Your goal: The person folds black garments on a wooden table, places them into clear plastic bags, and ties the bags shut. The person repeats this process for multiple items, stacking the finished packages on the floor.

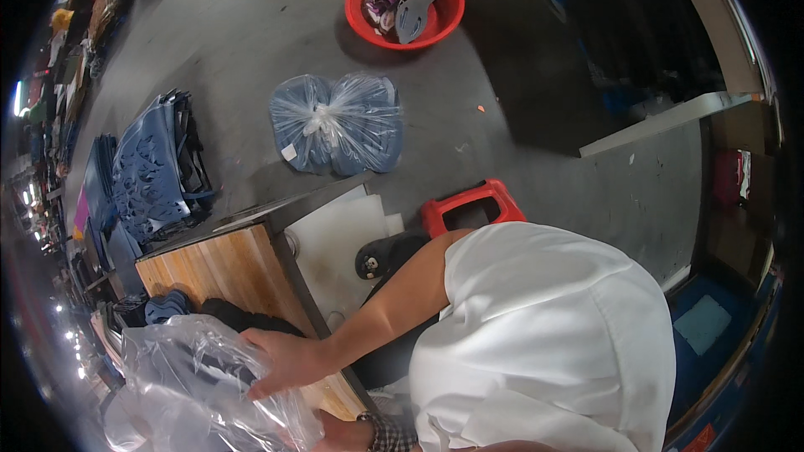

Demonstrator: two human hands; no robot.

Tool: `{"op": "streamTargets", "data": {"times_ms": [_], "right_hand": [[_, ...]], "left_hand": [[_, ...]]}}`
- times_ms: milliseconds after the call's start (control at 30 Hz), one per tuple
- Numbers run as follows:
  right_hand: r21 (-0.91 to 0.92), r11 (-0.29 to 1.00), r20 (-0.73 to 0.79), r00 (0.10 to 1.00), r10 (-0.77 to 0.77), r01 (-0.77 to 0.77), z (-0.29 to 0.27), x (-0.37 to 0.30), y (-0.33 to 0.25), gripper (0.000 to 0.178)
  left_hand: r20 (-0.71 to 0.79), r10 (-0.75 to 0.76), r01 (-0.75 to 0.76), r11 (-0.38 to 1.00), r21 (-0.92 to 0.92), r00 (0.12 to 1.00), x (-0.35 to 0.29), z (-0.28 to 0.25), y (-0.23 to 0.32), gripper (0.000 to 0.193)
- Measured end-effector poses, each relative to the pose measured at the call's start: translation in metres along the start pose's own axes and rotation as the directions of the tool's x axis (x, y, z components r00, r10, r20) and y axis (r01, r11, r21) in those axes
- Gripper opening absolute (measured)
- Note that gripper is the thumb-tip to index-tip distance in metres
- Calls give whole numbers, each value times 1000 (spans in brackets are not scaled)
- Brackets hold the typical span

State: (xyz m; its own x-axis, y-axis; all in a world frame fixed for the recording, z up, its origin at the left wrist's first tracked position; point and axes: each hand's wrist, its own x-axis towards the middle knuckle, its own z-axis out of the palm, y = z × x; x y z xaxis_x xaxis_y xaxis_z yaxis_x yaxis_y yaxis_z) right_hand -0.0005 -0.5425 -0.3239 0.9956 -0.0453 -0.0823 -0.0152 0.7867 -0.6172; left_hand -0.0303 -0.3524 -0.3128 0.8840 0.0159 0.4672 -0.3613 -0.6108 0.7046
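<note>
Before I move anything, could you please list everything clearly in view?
Plastic bag: one, clear, lower left
Wooden tabletop: one, brown, lower left
Cut-out sheets: several, blue, left
Tied bag: one, clear over blue, upper centre
Basin: one, red, top centre
Sole: one, grey, in basin
Stool: one, red, centre
Shoe: one visible, black, centre
Board: one, whitish, right
Clutter: uncounted, mixed, far left
Shirt: one, white, lower right
Right hand: one, bare, on plastic bag
Left hand: one, bare, partly hidden, bottom
</note>
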Motion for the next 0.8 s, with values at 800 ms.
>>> {"op": "streamTargets", "data": {"times_ms": [800], "right_hand": [[128,989,-177,979,99,-77,-52,52,34,15]], "left_hand": [[232,-23,15,999,37,973,5,28,-26,40]]}}
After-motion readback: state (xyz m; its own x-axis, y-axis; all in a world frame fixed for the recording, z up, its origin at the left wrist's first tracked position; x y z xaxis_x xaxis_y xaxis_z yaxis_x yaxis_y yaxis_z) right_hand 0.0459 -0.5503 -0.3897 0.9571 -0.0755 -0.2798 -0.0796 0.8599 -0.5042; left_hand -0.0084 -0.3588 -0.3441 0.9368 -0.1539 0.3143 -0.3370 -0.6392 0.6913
